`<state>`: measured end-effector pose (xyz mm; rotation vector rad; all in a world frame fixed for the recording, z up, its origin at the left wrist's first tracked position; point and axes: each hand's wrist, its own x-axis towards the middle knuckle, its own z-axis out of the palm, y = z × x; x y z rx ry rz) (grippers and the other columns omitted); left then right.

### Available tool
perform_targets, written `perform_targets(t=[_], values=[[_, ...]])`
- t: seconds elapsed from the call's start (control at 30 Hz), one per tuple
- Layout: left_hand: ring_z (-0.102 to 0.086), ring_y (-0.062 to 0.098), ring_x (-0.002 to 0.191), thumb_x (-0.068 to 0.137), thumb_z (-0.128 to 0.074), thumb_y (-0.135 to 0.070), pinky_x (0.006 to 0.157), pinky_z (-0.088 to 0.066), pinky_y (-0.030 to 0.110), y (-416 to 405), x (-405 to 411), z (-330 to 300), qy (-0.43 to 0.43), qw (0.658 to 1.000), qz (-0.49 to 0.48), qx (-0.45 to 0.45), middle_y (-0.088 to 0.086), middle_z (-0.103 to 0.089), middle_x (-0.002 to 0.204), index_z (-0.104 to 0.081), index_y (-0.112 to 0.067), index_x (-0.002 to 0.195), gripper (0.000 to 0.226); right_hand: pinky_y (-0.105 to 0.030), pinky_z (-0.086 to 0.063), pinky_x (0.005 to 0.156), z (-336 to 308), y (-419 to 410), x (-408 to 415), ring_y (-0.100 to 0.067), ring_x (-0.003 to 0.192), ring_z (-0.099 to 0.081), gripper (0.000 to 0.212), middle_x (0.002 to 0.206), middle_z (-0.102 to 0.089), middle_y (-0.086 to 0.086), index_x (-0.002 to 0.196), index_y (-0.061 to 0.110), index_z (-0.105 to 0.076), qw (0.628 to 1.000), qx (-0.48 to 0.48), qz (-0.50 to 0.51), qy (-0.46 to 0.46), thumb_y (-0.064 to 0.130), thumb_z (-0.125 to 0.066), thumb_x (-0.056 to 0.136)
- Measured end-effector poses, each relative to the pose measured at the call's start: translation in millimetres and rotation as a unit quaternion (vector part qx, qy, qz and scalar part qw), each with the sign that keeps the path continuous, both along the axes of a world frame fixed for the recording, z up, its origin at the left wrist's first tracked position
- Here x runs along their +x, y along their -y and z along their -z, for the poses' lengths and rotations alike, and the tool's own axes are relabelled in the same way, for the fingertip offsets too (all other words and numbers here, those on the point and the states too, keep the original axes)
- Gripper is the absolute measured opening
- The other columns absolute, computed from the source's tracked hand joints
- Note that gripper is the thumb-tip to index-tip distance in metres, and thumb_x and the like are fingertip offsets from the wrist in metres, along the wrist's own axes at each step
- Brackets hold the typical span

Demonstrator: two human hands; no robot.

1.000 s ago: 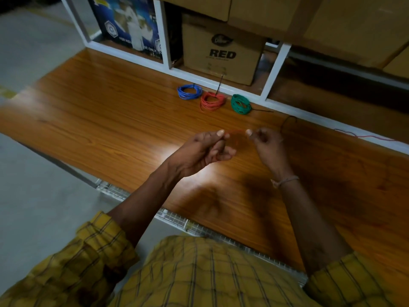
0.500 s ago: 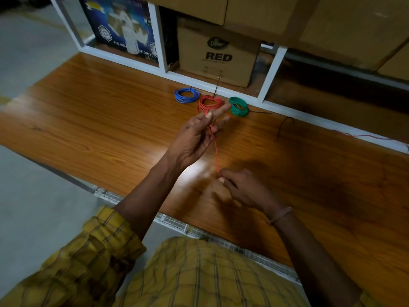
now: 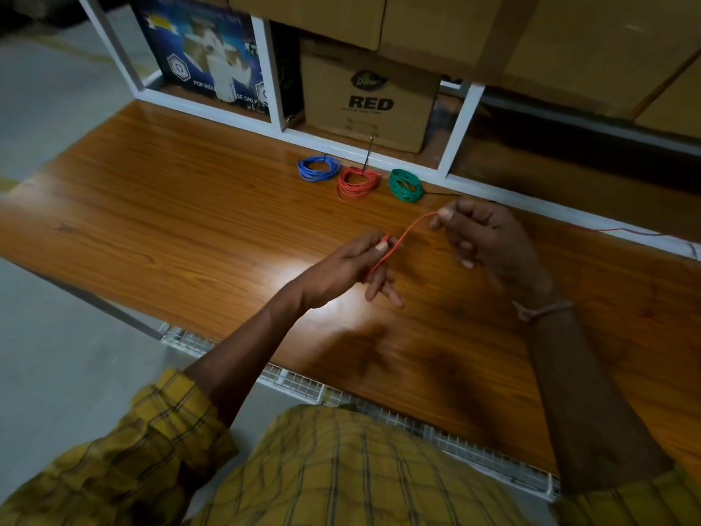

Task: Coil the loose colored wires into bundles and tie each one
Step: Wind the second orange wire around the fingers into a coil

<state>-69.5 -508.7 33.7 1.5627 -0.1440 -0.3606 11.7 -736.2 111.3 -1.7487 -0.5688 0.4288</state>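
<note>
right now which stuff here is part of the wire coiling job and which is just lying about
Job:
- red wire, held between left hand and right hand
- blue coil
- red coil
- green coil

Lying about:
- RED carton
- blue printed box

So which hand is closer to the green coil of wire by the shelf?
The right hand. It hovers just in front of the green coil of wire, slightly to its right. The left hand is farther back toward the person, in front of the coil.
</note>
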Motion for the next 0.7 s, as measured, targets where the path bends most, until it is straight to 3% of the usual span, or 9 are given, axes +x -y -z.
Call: perform_targets(t=[0.1,0.23,0.37,0.47,0.57,0.63,0.7], values=[[-0.070,0.057,0.082,0.119,-0.024,-0.029,0.116,-0.045,0.061,4.6,-9.7,-6.9,0.006,0.999,0.033,-0.042,0.011,-0.043,0.054,-0.045,0.004,0.144,0.046,-0.024,-0.032,0.043,18.9,-5.6,12.0,-0.013,0.049,-0.035,0.026,0.063,-0.043,-0.001,0.101,0.001,-0.067,0.999,-0.002,0.052,0.014,0.024,-0.055,0.106],[-0.067,0.039,0.072,0.118,-0.022,-0.025,0.117,-0.039,0.069,6.2,-14.0,-11.8,0.004,0.991,0.056,-0.121,0.003,-0.041,0.055,-0.040,0.009,0.148,0.049,-0.022,-0.036,0.054,54.8,-17.4,12.7,0.000,0.053,-0.048,0.031,0.067,-0.056,0.009,0.096,0.005,-0.068,0.990,-0.068,0.121,0.023,0.036,-0.065,0.100],[-0.070,0.040,0.090,0.115,-0.020,-0.030,0.116,-0.031,0.074,4.8,-8.7,-18.3,-0.031,0.972,0.032,-0.231,0.011,-0.052,0.065,-0.033,0.015,0.152,0.059,-0.024,-0.033,0.051,83.7,-26.8,-12.3,-0.001,0.050,-0.042,0.036,0.064,-0.054,0.000,0.083,0.008,-0.067,0.989,-0.113,0.096,-0.016,0.035,-0.058,0.104],[-0.069,0.047,0.115,0.111,-0.021,-0.051,0.115,-0.020,0.076,2.0,-1.2,-21.4,-0.047,0.950,0.000,-0.309,0.020,-0.068,0.087,-0.031,0.011,0.154,0.076,-0.017,-0.034,0.045,93.6,-32.8,-43.5,-0.001,0.043,-0.045,0.032,0.056,-0.059,0.005,0.079,0.015,-0.068,0.984,-0.170,0.038,-0.027,0.019,-0.052,0.107],[-0.052,0.055,0.138,0.097,-0.017,-0.077,0.126,-0.017,0.070,1.4,5.1,-20.4,-0.059,0.933,-0.024,-0.354,0.031,-0.066,0.126,-0.032,0.000,0.152,0.096,-0.022,-0.040,0.042,94.2,-33.8,-65.8,-0.009,0.039,-0.050,0.025,0.065,-0.065,-0.013,0.095,0.017,-0.067,0.975,-0.218,-0.028,-0.022,0.031,-0.050,0.107],[-0.048,0.050,0.144,0.089,-0.008,-0.086,0.129,-0.019,0.064,1.5,7.8,-15.8,-0.057,0.943,-0.050,-0.323,0.029,-0.057,0.148,-0.027,0.002,0.157,0.113,-0.029,-0.049,0.048,85.3,-30.2,-73.7,-0.009,0.043,-0.057,0.016,0.068,-0.070,-0.009,0.102,0.024,-0.062,0.961,-0.262,-0.087,0.032,0.036,-0.052,0.106],[-0.054,0.037,0.144,0.085,0.005,-0.086,0.129,-0.022,0.055,3.8,8.9,-12.6,-0.050,0.966,-0.077,-0.243,0.018,-0.058,0.153,-0.020,-0.002,0.163,0.117,-0.035,-0.055,0.056,69.3,-25.8,-78.0,-0.014,0.049,-0.067,0.011,0.067,-0.072,-0.007,0.101,0.023,-0.061,0.948,-0.280,-0.145,0.035,0.033,-0.058,0.103]])
